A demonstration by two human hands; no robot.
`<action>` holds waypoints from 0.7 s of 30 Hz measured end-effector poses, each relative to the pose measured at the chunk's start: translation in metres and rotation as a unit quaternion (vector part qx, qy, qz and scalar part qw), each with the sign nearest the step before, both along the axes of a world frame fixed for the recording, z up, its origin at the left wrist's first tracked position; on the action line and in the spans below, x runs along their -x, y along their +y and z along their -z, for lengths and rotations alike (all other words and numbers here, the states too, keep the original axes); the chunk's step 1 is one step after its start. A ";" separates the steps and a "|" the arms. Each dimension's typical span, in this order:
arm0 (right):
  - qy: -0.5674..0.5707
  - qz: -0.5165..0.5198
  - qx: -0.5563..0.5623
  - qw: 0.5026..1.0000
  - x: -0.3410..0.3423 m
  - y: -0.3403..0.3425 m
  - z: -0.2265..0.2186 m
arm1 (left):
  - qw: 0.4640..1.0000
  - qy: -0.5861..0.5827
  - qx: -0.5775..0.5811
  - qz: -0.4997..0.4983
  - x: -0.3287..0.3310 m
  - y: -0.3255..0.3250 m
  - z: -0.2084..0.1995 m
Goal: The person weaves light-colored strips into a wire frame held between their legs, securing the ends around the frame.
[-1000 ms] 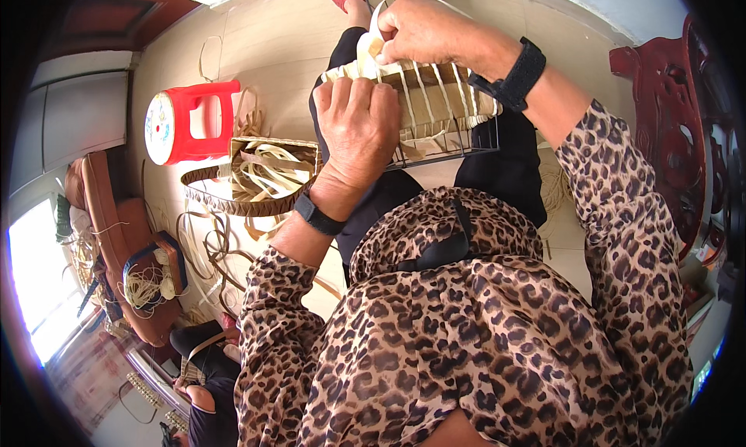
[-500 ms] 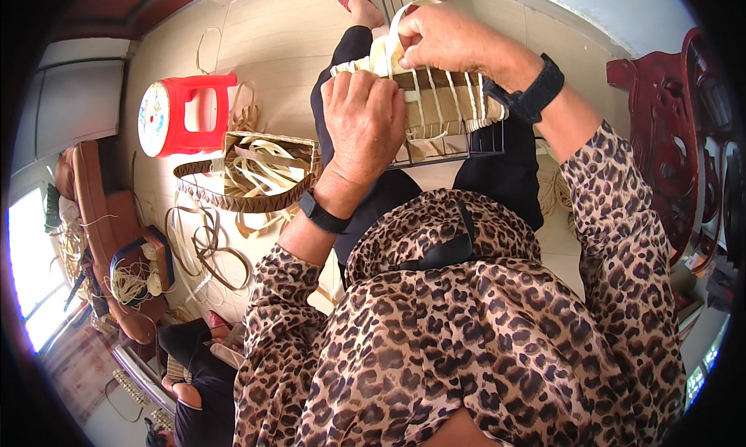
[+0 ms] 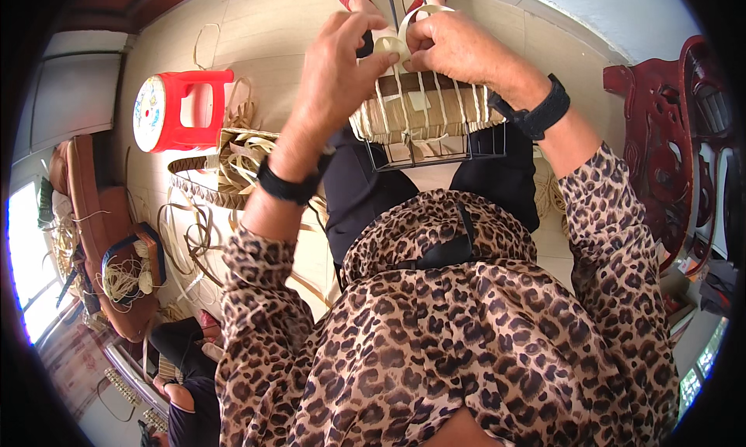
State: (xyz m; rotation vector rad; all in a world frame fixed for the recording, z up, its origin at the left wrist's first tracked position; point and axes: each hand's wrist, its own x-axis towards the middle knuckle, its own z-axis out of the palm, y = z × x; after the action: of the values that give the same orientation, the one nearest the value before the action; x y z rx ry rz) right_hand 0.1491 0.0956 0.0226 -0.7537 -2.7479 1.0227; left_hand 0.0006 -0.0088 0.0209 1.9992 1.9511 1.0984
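Between my knees rests a partly woven basket (image 3: pixel 447 111) of tan flat strips crossed by pale cords, set on a dark wire frame (image 3: pixel 396 165). At its far left edge a pale flat strip (image 3: pixel 407 29) curves up in a loop. My right hand (image 3: pixel 462 49) is closed on this strip, thumb and fingers pinched together above the far edge. On the other side of the loop is my left hand (image 3: pixel 336 68), its fingers spread and its thumb tip close to the strip; whether it touches cannot be seen.
A red plastic stool (image 3: pixel 186 111) lies on its side at the left. Near it sits a brown woven basket (image 3: pixel 186 167) with loose pale strips. Carved dark red furniture (image 3: pixel 660 128) stands at the right. Another person (image 3: pixel 186 377) sits at the lower left.
My left hand has let go of the basket's left side, lifted and opened beside the strip loop. My right hand still pinches the strip, slightly farther right. The weave's left side now shows.
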 end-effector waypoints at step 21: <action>0.050 0.058 -0.090 0.993 -0.007 -0.014 0.019 | 0.989 -0.061 0.072 0.113 0.020 0.015 0.009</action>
State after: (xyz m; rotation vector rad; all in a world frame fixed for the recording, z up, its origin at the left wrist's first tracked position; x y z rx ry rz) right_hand 0.1558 0.0821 0.0034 -0.8004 -2.6323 0.7566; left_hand -0.0198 0.0059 0.0117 1.9685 1.6463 0.9700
